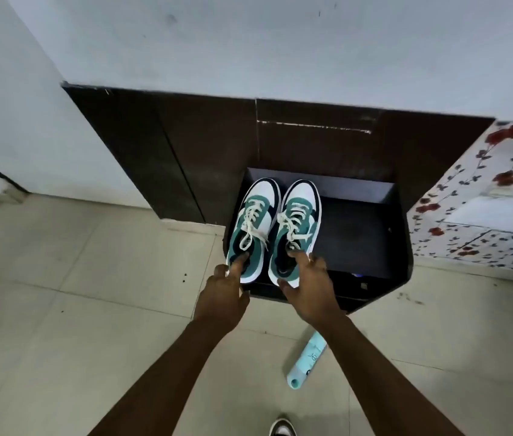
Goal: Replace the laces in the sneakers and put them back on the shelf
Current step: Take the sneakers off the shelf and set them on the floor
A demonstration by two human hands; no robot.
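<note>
Fingers [239, 261] of the left hand [222, 297] hook into the heel opening of the left sneaker [256, 223], one finger clearly inside the collar, the rest curled under the heel edge, so grasping that shoe. The right hand [307, 292] has fingertips on the heel collar of the right sneaker [299, 229] and thumb down the outer heel, pinching that shoe. Both sneakers are green, white and black with cream laces [253, 221] threaded and tied, toes pointing to the wall, side by side and touching, at the left end of the open shelf [359, 234], heels at its front edge. Cannot tell if the soles rest fully on the shelf. The shelf sits inside a dark brown cabinet [142, 146] against a white wall [249, 42]. Beige tile floor [60, 309] below. A light blue tube [307, 361] lies on the floor under the right forearm. At the right edge, a flowered surface [481, 196]. A shoe toe [283, 427] shows at the bottom edge.
</note>
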